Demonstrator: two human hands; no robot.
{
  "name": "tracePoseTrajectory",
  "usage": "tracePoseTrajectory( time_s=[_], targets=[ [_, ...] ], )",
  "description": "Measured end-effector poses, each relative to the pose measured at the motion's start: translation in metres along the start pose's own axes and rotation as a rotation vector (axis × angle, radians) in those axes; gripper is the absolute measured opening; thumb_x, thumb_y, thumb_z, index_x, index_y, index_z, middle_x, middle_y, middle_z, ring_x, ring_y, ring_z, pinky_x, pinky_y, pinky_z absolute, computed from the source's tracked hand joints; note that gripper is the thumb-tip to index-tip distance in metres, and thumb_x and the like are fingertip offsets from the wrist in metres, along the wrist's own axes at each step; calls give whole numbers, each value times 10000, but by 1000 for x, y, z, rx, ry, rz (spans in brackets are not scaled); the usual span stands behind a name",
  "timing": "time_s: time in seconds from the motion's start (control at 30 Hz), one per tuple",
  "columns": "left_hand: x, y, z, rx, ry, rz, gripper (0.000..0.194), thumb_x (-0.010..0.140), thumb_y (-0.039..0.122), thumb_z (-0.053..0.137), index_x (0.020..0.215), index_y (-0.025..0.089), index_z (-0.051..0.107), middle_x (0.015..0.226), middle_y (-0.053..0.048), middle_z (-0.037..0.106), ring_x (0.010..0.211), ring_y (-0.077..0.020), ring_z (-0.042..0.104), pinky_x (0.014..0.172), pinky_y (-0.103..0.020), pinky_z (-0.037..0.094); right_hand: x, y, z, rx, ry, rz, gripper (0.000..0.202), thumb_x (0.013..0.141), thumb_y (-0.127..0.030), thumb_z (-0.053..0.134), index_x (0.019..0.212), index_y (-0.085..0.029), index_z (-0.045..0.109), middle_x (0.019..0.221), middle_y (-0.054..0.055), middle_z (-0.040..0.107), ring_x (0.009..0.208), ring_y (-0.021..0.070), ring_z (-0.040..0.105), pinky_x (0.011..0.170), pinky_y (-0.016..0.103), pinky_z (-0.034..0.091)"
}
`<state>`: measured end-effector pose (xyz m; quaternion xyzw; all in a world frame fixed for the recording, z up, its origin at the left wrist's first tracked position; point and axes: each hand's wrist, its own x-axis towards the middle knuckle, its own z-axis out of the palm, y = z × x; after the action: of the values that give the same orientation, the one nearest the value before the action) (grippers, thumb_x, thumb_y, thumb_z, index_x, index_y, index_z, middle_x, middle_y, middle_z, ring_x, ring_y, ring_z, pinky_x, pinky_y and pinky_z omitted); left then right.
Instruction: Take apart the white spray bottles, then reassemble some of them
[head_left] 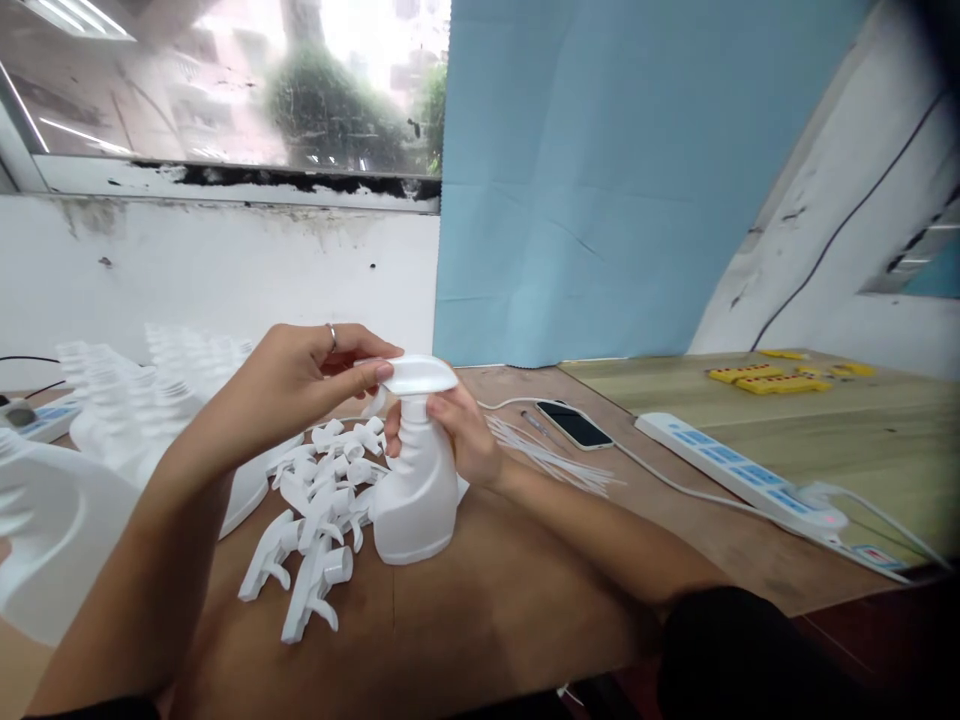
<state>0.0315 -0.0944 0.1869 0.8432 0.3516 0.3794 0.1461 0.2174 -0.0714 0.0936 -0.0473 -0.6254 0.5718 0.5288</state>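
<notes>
A white plastic spray bottle (420, 500) stands upright on the brown tabletop in front of me. On its neck sits a white trigger sprayer head (421, 374). My left hand (330, 365) pinches the nozzle end of that head between thumb and fingers; a ring is on one finger. My right hand (465, 430) wraps round the bottle's neck just below the head, its fingertips showing on the near and left sides. Left of the bottle lies a loose pile of white trigger sprayer heads (330, 500), close to its base.
Several open white bottles (142, 400) crowd the left side, one large and near my left forearm. Behind the right hand lie thin white tubes (551, 455), a phone (574, 424) and a cable. A power strip (739, 470) and yellow pieces (780, 380) are to the right.
</notes>
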Motion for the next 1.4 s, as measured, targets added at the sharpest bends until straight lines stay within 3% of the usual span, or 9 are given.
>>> tracePoseTrajectory(
  time_s=[0.27,0.37,0.5,0.63,0.77,0.9,1.03,1.17,1.4],
  targets=[
    [-4,2,-3,-32,-24,42,205,876,339,611,964,189,719,681,3,674,553,-89,592,505,-185,474,0,3,2,-50,0,-33,541,801,-312,698,1216,-266,353,923,10,609,633,145,656,558,282,537],
    [-5,6,-1,-25,-11,29,186,868,334,620,924,184,715,654,6,663,548,-90,590,498,-180,471,0,1,3,-38,-7,6,533,816,-403,671,1223,-252,362,871,5,607,615,140,637,544,277,529],
    [-5,5,1,-32,3,-10,177,857,336,635,904,182,709,616,11,646,518,-90,583,461,-175,453,2,2,3,-148,66,24,530,768,-326,747,1167,-237,410,836,-17,594,634,125,634,578,251,523],
    [-3,2,1,-76,-13,-15,190,860,336,633,942,183,709,620,8,639,517,-90,576,455,-179,451,2,0,4,-69,33,34,441,835,-398,655,1161,-228,412,790,-17,594,631,137,626,567,268,522],
    [-2,1,0,-99,-26,-20,181,864,329,631,940,185,709,614,12,629,517,-86,570,457,-179,446,2,-1,6,-170,61,50,480,801,-311,716,1161,-216,414,770,-19,608,605,123,615,545,239,498],
    [-2,0,0,-110,-33,-22,172,865,326,629,932,188,709,634,11,634,525,-82,569,464,-178,448,2,0,5,-49,33,19,372,849,-397,634,1108,-222,432,806,-8,605,617,135,621,529,257,498],
    [-2,0,1,-78,-13,-32,171,858,327,637,936,194,710,607,16,625,519,-86,570,454,-173,441,3,0,4,-202,64,54,425,809,-342,707,1114,-196,448,731,-9,625,615,135,615,548,250,496],
    [-2,1,1,-87,-27,-27,181,860,328,633,943,186,708,639,5,640,524,-90,580,459,-177,455,2,1,3,-93,38,32,421,832,-442,649,1105,-193,446,746,0,628,612,146,623,536,265,504],
    [-3,0,-1,-107,-52,-26,212,867,354,623,965,183,701,633,-2,633,521,-95,575,456,-185,456,-3,2,3,-118,69,67,349,830,-404,668,1029,-168,505,738,24,643,628,150,636,540,258,508]
  ],
)
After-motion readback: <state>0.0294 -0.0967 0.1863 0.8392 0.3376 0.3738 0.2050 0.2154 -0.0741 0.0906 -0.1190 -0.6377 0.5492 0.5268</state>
